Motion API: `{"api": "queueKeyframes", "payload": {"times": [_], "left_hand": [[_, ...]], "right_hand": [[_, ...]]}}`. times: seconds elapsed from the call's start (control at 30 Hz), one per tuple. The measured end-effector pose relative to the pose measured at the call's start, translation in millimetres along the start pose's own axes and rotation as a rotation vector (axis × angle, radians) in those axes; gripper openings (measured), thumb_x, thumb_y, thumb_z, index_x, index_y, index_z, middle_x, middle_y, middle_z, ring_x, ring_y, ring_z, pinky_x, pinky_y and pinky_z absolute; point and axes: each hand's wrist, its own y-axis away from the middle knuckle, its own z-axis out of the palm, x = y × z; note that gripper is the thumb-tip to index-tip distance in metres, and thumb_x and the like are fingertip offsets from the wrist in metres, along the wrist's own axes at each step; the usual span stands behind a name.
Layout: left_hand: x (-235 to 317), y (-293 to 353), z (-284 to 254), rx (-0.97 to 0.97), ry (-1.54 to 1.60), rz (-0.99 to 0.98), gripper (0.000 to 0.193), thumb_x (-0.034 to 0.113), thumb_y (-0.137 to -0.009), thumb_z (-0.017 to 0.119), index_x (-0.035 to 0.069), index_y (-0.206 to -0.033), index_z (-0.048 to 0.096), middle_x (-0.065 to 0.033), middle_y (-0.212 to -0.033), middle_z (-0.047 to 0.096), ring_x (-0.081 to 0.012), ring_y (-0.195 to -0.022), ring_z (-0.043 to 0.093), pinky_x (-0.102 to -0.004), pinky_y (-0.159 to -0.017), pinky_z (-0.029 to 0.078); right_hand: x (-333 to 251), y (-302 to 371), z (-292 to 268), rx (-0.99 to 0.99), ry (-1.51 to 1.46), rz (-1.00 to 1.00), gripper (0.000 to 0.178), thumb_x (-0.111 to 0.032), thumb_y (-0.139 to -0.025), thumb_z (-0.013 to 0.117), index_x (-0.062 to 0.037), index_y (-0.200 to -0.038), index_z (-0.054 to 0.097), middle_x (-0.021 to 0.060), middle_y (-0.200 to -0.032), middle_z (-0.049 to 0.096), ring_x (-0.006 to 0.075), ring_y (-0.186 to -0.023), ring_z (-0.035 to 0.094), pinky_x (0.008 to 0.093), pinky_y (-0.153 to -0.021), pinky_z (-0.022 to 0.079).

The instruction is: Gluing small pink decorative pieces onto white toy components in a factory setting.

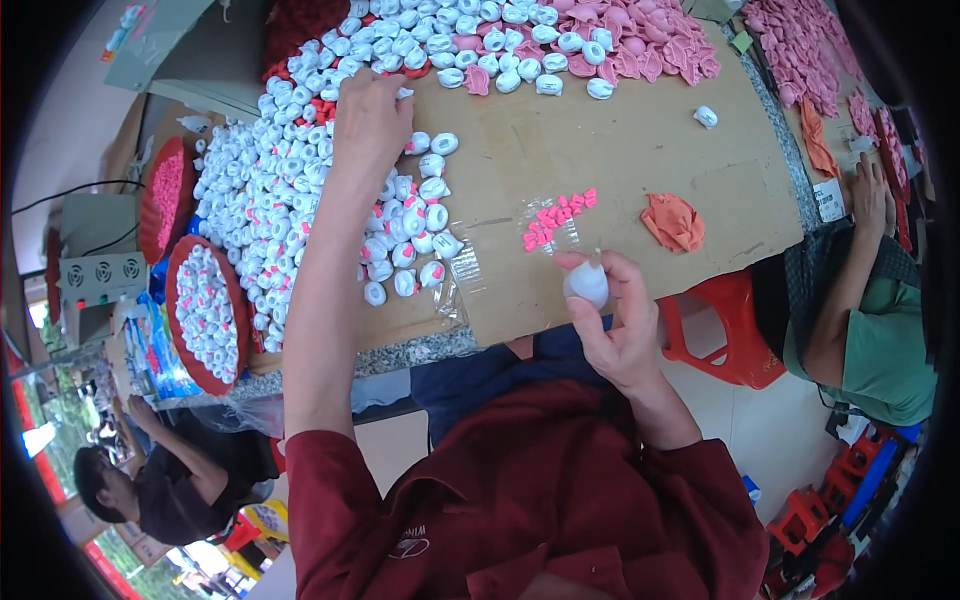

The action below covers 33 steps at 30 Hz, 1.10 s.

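Upright between the fingers and thumb of my right hand [622,325] is a rounded white plastic piece [586,286] with a narrow tip, held above the table's near edge. My left hand [372,115] reaches far into a heap of small white plastic pieces [250,190], its fingers curled downward. A bit of white shows beside those fingertips, but what they grip is mostly hidden. Several white pieces in the heap carry bright pink parts. Small bright pink parts [560,215] lie in a strip on clear tape, beyond my right hand.
Cardboard [560,140] covers the tabletop. On it lie a crumpled orange cloth [673,222] and a lone white piece [706,117]. Pink shell-like pieces [640,45] are heaped at the back. Red-brown bowls [243,330] stand left. A red stool [725,335] and co-workers flank me.
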Motion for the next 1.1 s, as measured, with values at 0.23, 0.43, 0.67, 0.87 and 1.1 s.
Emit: {"api": "queueKeyframes", "payload": {"times": [0.23,0.43,0.67,0.87,1.1], "left_hand": [[72.3,74.9,-66.9,-0.272,1.524,-0.599,0.031,0.004,-0.081,0.060,0.000,-0.110,0.054,-0.0036,-0.100,0.057,-0.0083,-0.086,0.053,-0.0225,-0.074,0.044],[100.6,138.8,-60.6,-0.319,2.116,-0.824,0.034,0.005,-0.085,0.054,0.001,-0.118,0.049,-0.0092,-0.102,0.057,-0.0171,-0.090,0.057,-0.0260,-0.077,0.046],[113.1,158.6,-51.8,-0.125,2.273,-0.907,0.025,0.002,-0.083,0.056,0.001,-0.108,0.051,-0.0092,-0.095,0.058,-0.0183,-0.081,0.060,-0.0212,-0.066,0.049],[107.4,167.2,-49.9,-0.193,1.941,-0.790,0.032,-0.002,-0.078,0.060,-0.001,-0.110,0.052,-0.0080,-0.097,0.056,-0.0161,-0.082,0.058,-0.0208,-0.069,0.048],[115.3,160.4,-53.1,0.005,1.791,-0.714,0.037,-0.014,-0.073,0.059,-0.004,-0.108,0.051,-0.0073,-0.091,0.058,-0.0120,-0.080,0.058,-0.0218,-0.072,0.049]], "right_hand": [[-0.4,0.5,-20.5,-0.001,0.149,-0.077,0.035,-0.015,-0.082,0.056,0.0049,-0.109,0.046,0.0107,-0.088,0.057,0.0140,-0.080,0.055,0.0223,-0.072,0.041],[-12.8,5.1,-13.4,0.055,-0.048,0.075,0.036,-0.017,-0.079,0.061,0.0047,-0.105,0.050,0.0094,-0.085,0.056,0.0126,-0.072,0.054,0.0224,-0.067,0.042],[-15.5,8.2,-16.0,0.101,-0.191,0.122,0.035,-0.013,-0.068,0.073,0.0031,-0.095,0.060,0.0035,-0.074,0.053,0.0087,-0.065,0.046,0.0200,-0.057,0.035],[-15.5,8.5,-14.3,0.075,-0.156,0.093,0.035,-0.012,-0.065,0.075,0.0030,-0.094,0.062,0.0027,-0.070,0.054,0.0094,-0.062,0.046,0.0201,-0.055,0.035],[-20.0,4.8,-12.5,0.005,-0.004,-0.012,0.035,-0.011,-0.061,0.076,0.0027,-0.091,0.064,0.0039,-0.070,0.061,0.0106,-0.061,0.046,0.0213,-0.052,0.036]]}}
